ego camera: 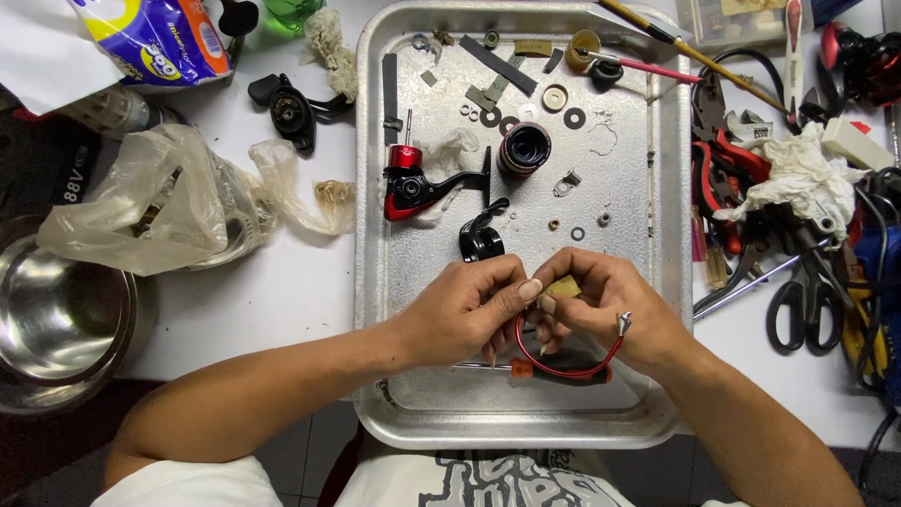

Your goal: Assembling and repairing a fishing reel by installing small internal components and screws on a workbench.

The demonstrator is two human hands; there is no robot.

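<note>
Fishing reel in pieces on the tray, both hands working a small part with the red wire bail.

The left hand (466,313) and right hand (608,310) meet over the metal tray (375,282), fingertips pinched together on a small pale part (561,286) from which the red wire bail (563,361) loops down under the hands. Judging by the layout, disassembly is well along: the red-and-black reel body (410,186), the spool (524,148), a black curved piece (481,239) and loose washers (573,117) lie apart on the tray. A screwdriver (561,370) rests beneath the hands. Scissors (798,314) and pliers (721,155) sit on the table to the right.
</note>
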